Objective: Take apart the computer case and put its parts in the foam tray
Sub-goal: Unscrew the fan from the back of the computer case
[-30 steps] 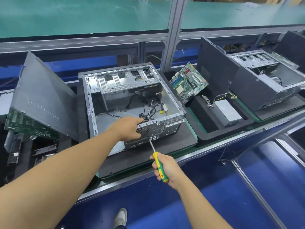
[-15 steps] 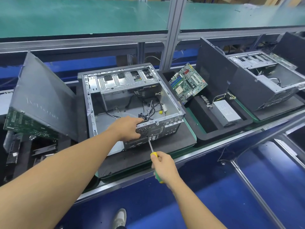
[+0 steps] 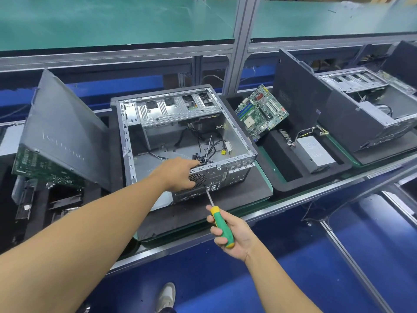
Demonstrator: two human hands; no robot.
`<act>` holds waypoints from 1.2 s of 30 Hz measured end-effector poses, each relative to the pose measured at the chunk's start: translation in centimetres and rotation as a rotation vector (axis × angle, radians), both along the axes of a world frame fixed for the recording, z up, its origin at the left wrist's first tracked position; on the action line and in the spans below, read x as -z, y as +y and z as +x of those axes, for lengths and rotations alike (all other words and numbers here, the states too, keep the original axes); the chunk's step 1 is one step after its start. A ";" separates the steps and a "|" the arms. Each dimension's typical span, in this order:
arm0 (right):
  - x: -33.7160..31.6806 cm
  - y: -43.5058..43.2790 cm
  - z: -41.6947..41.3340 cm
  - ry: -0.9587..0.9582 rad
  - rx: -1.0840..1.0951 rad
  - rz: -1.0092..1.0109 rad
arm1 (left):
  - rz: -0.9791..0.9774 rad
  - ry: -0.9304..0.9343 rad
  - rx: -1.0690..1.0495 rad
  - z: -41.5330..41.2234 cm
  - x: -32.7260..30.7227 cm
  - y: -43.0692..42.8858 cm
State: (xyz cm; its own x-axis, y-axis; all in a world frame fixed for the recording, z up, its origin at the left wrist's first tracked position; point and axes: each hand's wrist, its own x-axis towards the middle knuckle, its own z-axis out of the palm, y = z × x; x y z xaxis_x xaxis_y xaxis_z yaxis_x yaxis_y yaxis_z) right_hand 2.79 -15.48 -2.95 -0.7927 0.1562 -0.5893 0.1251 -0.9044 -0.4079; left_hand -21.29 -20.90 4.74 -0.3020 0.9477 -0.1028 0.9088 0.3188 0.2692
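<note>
**Screwdriver tip on the rear panel of the computer case**

My right hand is clenched round the green and yellow handle of the screwdriver, low and near me, off the front edge of the surface. The shaft slants up and away from me. Its tip touches the case's rear panel, just under the round fan grille.

My left hand reaches across to that same rear panel. Its fingers are curled over the panel's top edge beside the grille, grasping the case, and my thumb lies against the outside of the panel.

The case lies on its side on a black foam mat, its open side up. Loose cables lie inside on the bare metal floor, and the drive cage runs along the far end.

Just right of the case sits the foam tray. A motherboard leans tilted in its far corner, a grey power supply lies in a pocket, and a dark side panel stands up on edge behind them. Further right a second case lies open on its own mat.

To the left of my case another side panel leans tilted, with a green circuit board below it.
</note>
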 end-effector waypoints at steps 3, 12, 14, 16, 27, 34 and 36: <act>-0.5 0.2 -0.5 -0.092 -0.084 0.114 | -0.007 0.005 -0.002 0.0 0.0 0.0; -1.5 -0.7 -1.6 -0.391 -0.197 0.674 | -0.042 0.015 0.002 0.0 0.0 0.1; -2.0 -1.3 -1.9 -0.504 -0.289 0.966 | -0.038 0.010 0.000 0.0 0.0 0.1; -2.0 -1.8 -2.0 -0.617 -0.409 1.300 | -0.034 0.001 -0.001 0.0 0.0 0.2; -1.8 -0.9 -1.9 -0.447 -0.191 0.692 | -0.025 0.006 0.003 0.0 0.1 0.0; -0.5 1.4 -0.3 -0.159 -0.211 0.156 | -0.022 -0.005 -0.001 0.0 -0.1 0.1; 0.2 1.3 0.3 -0.095 -0.148 0.027 | -0.033 -0.005 -0.008 0.0 0.0 0.1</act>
State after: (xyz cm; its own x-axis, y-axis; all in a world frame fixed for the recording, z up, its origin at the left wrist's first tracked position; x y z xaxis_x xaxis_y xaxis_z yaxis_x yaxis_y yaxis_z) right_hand 3.05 -14.22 -3.14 -0.7494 0.0585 -0.6595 0.2953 -0.8620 -0.4120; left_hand -21.27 -20.83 4.79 -0.3090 0.9414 -0.1354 0.9047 0.3348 0.2634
